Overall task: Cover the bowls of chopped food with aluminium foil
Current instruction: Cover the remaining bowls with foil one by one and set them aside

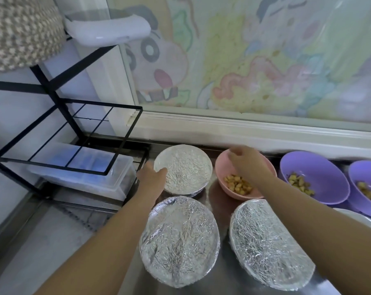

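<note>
Left hand (152, 177) reaches forward and holds the left rim of the far round foil-covered bowl (186, 167), thumb on the foil and fingers curved round the edge. Right hand (241, 155) hovers at the far rim of the uncovered pink plastic bowl (219, 167), fingers loosely curled; whether they grip it cannot be told. The pink bowl and two purple plastic bowls (321, 167) hold yellow-brown chopped food (237, 183). Two nearer foil-covered bowls (180, 241) stand side by side.
</note>
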`<state>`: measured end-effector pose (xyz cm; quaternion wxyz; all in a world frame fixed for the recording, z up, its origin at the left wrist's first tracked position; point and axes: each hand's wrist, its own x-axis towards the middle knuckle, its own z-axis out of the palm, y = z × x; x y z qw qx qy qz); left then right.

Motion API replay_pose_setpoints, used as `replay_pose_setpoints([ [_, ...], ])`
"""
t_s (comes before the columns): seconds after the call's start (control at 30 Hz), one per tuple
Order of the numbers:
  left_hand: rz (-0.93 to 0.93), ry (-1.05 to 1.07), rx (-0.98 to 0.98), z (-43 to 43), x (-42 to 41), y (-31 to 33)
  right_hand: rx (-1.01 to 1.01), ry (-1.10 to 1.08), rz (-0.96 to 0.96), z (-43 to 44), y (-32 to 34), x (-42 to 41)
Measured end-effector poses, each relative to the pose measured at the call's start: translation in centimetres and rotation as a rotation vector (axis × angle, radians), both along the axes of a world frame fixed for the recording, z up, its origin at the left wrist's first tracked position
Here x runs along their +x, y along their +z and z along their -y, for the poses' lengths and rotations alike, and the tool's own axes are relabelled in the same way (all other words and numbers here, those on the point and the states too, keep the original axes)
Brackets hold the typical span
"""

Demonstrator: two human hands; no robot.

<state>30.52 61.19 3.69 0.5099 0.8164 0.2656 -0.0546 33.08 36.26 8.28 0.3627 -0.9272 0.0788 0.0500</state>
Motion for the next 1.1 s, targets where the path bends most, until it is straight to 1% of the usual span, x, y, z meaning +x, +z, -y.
replay_pose_setpoints([
  [0.03, 0.063, -0.016, 0.065, 0.4, -0.4, 0.6, -0.054, -0.073, 0.029, 1.7, -0.2, -0.3],
  [0.1, 0.214, -0.114, 0.165, 1.4, -1.1, 1.5, -0.165, -0.147, 0.027, 4.5, -0.8, -1.1],
  [0.17, 0.296, -0.269, 0.243, 2.8, -1.7, 1.7, -0.270, -0.169, 0.013, 6.5, -1.8, -2.0],
  [0.2, 0.314, -0.348, 0.290, 3.7, -1.9, 1.7, -0.290, -0.179, -0.006, 7.2, -2.5, -2.2],
  [0.23, 0.324, -0.426, 0.346, 4.4, -2.1, 1.5, -0.323, -0.187, -0.030, 7.7, -3.2, -2.5],
  [0.33, 0.282, -0.625, 0.530, 6.0, -2.3, 0.6, -0.414, -0.066, -0.161, 7.6, -3.9, -3.4],
  [0.37, 0.250, -0.652, 0.565, 6.3, -2.3, 0.3, -0.440, -0.042, -0.185, 7.4, -3.5, -3.7],
  [0.43, 0.206, -0.665, 0.576, 6.6, -2.4, -0.2, -0.411, -0.008, -0.250, 7.3, -3.3, -3.4],
  [0.57, 0.175, -0.677, 0.601, 6.5, -2.4, -0.9, -0.583, 0.048, -0.315, 7.4, -3.3, -3.2],
  [0.6, 0.170, -0.679, 0.604, 6.5, -2.4, -0.9, -0.577, 0.043, -0.311, 7.4, -3.0, -3.3],
  [0.67, 0.166, -0.672, 0.586, 6.7, -2.5, -0.6, -0.591, 0.049, -0.279, 7.6, -3.1, -2.9],
  [0.73, 0.204, -0.658, 0.551, 7.2, -2.5, 0.2, -0.476, -0.017, -0.225, 7.5, -1.9, -2.7],
  [0.77, 0.254, -0.639, 0.518, 7.5, -2.5, 0.8, -0.403, -0.056, -0.180, 7.6, -1.2, -2.5],
  [0.83, 0.377, -0.545, 0.379, 8.5, -2.7, 2.7, -0.255, -0.130, -0.055, 8.2, 0.9, -2.8],
  [0.9, 0.458, -0.414, 0.185, 9.9, -3.3, 5.4, -0.181, -0.158, 0.071, 9.1, 3.6, -3.9],
  [1.0, 0.549, -0.332, -0.025, 13.0, -5.2, 9.9, -0.189, -0.128, 0.200, 11.2, 7.6, -6.9],
  [1.1, 0.543, -0.339, -0.141, 16.8, -8.1, 13.1, -0.185, -0.132, 0.259, 14.6, 10.5, -11.3],
])
